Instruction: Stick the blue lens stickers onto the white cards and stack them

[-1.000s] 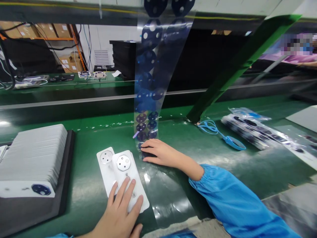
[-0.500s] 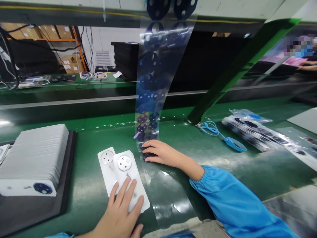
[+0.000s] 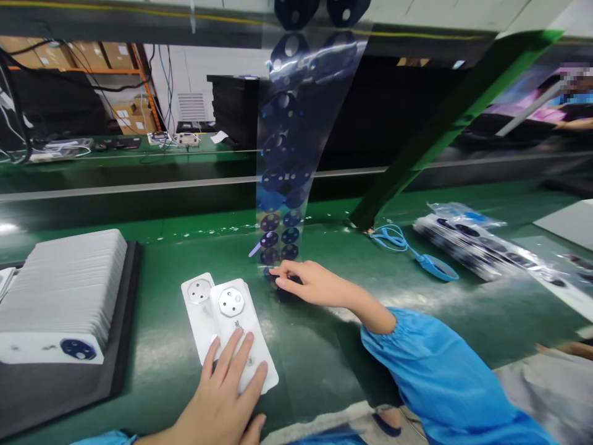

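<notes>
A clear film strip (image 3: 280,185) printed with dark round lens pieces rises from the bench up past the top of the view. My right hand (image 3: 308,281) is at its lower end, fingertips pinched on the film over a dark piece (image 3: 278,276). Two white cards (image 3: 199,312) lie overlapped on the bench, each with a silvery octagonal piece. My left hand (image 3: 222,389) rests flat on the front card (image 3: 257,352), fingers spread.
A black tray (image 3: 125,309) holding a tall stack of white cards (image 3: 65,278) is on the left. To the right lie a blue wrist strap (image 3: 433,267) and bagged film rolls (image 3: 472,247). A green strut (image 3: 445,130) crosses behind; a co-worker's arm (image 3: 572,123) shows far right.
My right hand has lifted slightly and its fingers have drawn together at the film's end, with the forearm and sleeve shifted right. My left hand and the cards have barely moved.
</notes>
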A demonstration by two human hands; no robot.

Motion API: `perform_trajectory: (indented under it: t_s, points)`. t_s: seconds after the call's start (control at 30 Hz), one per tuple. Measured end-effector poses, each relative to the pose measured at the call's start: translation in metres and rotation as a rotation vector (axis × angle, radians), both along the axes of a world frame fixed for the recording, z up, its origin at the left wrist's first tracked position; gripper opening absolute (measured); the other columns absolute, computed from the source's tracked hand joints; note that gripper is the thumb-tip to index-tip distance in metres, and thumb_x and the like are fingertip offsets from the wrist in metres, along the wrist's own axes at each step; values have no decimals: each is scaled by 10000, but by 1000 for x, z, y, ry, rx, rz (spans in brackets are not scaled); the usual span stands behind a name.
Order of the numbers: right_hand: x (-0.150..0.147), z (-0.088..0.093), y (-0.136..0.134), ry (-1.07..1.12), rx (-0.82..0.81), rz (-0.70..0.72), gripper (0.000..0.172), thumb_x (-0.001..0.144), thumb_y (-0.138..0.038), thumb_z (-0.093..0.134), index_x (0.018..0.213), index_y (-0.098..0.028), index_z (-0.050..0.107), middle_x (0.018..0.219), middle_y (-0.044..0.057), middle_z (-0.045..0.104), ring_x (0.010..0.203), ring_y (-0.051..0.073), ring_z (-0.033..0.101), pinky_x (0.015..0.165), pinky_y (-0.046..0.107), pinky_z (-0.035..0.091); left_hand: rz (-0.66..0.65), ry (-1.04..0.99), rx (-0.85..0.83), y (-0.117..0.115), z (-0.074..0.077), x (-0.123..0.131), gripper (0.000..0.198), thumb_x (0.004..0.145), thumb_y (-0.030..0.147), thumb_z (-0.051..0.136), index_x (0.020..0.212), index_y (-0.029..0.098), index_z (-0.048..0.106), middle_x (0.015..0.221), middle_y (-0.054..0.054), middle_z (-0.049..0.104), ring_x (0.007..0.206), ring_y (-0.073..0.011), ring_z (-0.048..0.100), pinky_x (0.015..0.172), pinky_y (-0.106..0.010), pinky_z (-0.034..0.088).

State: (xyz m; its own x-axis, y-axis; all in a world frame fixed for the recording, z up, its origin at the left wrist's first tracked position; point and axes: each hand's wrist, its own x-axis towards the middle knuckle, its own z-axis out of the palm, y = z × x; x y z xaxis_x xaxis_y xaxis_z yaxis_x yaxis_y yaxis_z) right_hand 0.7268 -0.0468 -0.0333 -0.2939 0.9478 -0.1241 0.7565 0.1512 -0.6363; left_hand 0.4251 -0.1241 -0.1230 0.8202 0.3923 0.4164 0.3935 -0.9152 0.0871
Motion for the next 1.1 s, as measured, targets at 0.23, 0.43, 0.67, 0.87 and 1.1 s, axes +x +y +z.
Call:
perform_trajectory:
  t_s: [0.23,0.43,0.67,0.87,1.1]
  points:
    - [14,1,9,522,-222,-166,595,904,-780,537,931,-216,726,1253,117,714,1193,312,639,1054,488,464,-5,35,32,-1,12,-2,703,690,198,618,1382,139,509,1591,-263,308,1485,-486,230,1136,-653,154]
    - [-15,-1,7,791,-77,-328,439,737,-611,841,899,-212,759,1154,90,732,1065,253,673,966,414,530,-5,147,-36,-3,24,-5,613,834,258,621,1428,169,497,1587,-244,332,1475,-473,271,1122,-652,229]
    - [-82,-15,4,909,-251,-302,396,721,-458,864,985,-184,754,883,54,765,839,199,702,856,362,546,6,174,-133,-6,23,-4,554,968,407,570,1466,182,478,1602,-239,316,1496,-475,238,1129,-684,253]
    - [-85,-22,-3,826,-199,-395,750,704,-339,856,1365,-171,543,729,9,743,1038,275,704,1027,473,499,-16,128,-192,-9,23,-2,566,991,393,566,1478,127,458,1602,-277,276,1521,-483,167,1174,-644,258]
    - [-82,-27,0,741,-211,-407,586,697,-371,844,1205,-190,615,696,19,735,1128,312,673,1064,521,469,-31,122,-218,-9,24,-2,551,994,384,554,1468,116,470,1596,-277,293,1504,-499,207,1169,-642,282]
